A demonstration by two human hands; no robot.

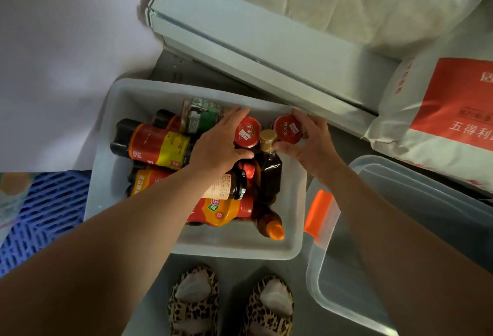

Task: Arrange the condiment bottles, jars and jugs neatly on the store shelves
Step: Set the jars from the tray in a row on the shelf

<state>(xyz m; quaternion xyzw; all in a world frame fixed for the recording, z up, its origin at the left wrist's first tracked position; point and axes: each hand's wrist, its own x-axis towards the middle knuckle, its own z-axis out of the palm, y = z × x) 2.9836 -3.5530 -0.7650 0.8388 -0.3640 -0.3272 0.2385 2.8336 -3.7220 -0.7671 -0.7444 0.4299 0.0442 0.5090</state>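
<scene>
A grey plastic tub (106, 154) on the floor holds several condiment bottles and jars lying in a heap. My left hand (218, 146) is wrapped around a jar with a red lid (247, 132). My right hand (310, 143) grips a second red-lidded jar (287, 128) at the tub's far right corner. Between the two jars stands a dark bottle with a gold cap (269, 149). A big dark sauce bottle with a red and yellow label (152, 146) lies at the left. A green-labelled glass jar (200, 115) lies at the back. An orange-capped bottle (272, 226) lies at the front.
The white base of a shelf unit (253, 42) runs diagonally behind the tub. A large sack with a red label (440, 122) lies at the right. A clear storage box with an orange latch (333, 269) sits beside the tub. A blue plastic pallet (45, 215) is at left. My slippered feet (232, 301) stand below.
</scene>
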